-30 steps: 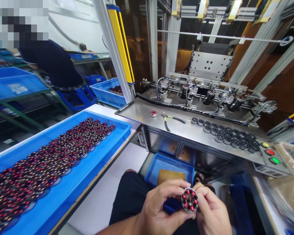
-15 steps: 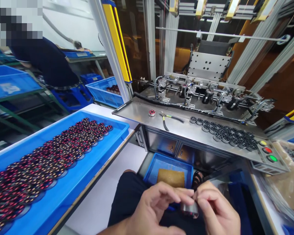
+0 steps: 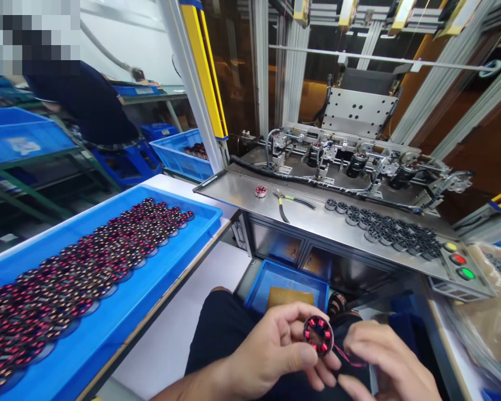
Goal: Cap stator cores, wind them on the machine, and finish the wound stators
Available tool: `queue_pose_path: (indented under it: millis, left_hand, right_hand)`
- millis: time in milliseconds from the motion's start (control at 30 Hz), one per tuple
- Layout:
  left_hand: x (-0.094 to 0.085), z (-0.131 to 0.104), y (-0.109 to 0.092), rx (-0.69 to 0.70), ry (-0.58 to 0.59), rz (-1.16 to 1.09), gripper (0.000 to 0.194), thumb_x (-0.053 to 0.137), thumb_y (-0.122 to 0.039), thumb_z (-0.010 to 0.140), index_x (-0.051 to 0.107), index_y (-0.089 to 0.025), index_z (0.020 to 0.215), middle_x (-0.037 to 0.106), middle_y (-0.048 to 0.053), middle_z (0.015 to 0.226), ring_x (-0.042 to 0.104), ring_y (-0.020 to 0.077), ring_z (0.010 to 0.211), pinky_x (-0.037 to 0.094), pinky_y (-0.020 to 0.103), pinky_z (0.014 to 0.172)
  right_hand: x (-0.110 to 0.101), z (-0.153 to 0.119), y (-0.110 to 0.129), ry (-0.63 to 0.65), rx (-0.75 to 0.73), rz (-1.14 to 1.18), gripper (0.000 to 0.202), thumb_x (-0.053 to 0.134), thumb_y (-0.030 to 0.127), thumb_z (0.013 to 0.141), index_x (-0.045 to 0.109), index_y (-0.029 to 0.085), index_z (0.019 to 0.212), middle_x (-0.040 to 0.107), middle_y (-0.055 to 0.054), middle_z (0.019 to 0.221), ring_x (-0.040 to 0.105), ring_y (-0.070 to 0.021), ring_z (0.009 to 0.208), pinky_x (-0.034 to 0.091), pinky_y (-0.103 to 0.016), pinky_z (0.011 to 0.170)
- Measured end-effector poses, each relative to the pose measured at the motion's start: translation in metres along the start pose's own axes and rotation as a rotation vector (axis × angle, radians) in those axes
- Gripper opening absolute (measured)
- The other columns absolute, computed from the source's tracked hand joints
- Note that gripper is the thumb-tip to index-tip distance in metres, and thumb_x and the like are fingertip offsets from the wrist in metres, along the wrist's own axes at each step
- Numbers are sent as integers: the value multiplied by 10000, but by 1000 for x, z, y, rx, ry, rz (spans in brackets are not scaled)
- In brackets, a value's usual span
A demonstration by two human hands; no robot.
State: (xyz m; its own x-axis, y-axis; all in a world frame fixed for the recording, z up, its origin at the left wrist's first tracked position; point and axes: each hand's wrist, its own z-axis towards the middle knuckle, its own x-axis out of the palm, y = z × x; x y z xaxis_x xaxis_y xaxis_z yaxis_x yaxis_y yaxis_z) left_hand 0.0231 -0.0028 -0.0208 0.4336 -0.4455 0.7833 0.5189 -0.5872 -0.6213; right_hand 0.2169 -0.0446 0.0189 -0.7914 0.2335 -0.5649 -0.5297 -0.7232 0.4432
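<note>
A ring-shaped motor stator [image 3: 318,336] wound with red wire is held over my lap, its coil face turned up toward me. My left hand [image 3: 275,348] is closed around its edge, thumb in front and fingers behind. From the stator's right side trail thin red wire ends [image 3: 348,357]. Just beside them is my right hand [image 3: 390,362], its bent fingers apart from the thumb and slightly blurred; nothing shows gripped in it.
To the left, a blue tray [image 3: 200,236] bears rows of red-wound stators. On the metal bench [image 3: 234,192] are one stator [image 3: 260,192], cutting pliers [image 3: 292,201] and many grey cores [image 3: 392,228]. Behind stands a winding machine [image 3: 354,161]; push buttons [image 3: 458,259] sit right. A co-worker [image 3: 83,106] sits far left.
The stator has tipped from side-on to face me, with my left hand now gripping its edge. My right hand has moved off it to the right, and the red wire ends show.
</note>
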Motion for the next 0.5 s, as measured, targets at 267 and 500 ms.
queue_pose_path:
  millis: [267,500]
  left_hand:
    - [2,-4,0,22,9,18,458,856,-252,735,625,-134,1113,783,75,825,773,165,719,604,187,630]
    - [2,-8,-3,131,47,4,477,841,-100,711,652,-252,1121,726,44,1101,763,152,808,594,211,677]
  right_hand:
    - [0,16,1,-10,-49,-24,138,646,124,910,660,131,1047,702,-80,814,680,-145,725,574,-240,619]
    - [-4,23,8,92,2,-30,135,573,49,897,662,140,939,674,-58,737,643,-135,635,537,-234,562]
